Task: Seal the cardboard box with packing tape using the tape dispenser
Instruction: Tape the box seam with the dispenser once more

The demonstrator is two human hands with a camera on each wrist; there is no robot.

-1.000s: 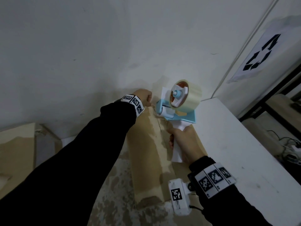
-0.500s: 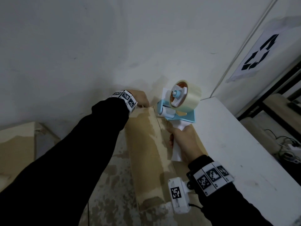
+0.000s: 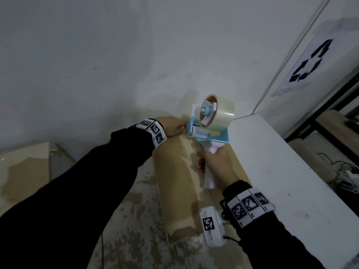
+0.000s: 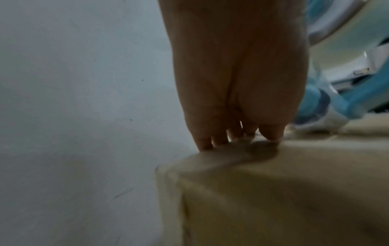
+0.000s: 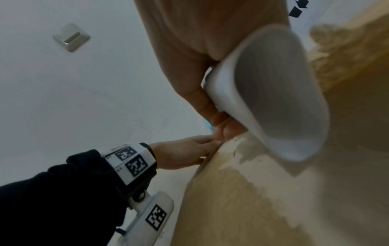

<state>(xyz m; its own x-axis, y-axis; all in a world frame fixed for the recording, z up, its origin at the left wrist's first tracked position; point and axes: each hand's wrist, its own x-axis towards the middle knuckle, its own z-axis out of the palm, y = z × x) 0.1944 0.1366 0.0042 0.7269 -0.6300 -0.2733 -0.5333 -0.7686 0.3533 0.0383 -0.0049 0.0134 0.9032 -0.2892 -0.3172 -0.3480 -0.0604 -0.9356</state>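
Cardboard box (image 3: pixel 178 171) under tape dispenser (image 3: pixel 210 123), right hand (image 3: pixel 217 166), left hand (image 3: pixel 172 126).

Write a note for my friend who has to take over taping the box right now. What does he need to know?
Right hand: grips the white handle of the tape dispenser, whose roller end sits at the far end of the cardboard box.
Left hand: fingertips press on the box's far edge, beside the roller. Whether they pin a tape end is too blurred to tell.
Box: lies lengthwise between the wall and a white table, centre seam towards you.
Done: dispenser placed at the far end of the seam.
Left: pull the dispenser along the seam towards you, press the tape down, cut it at the near end.
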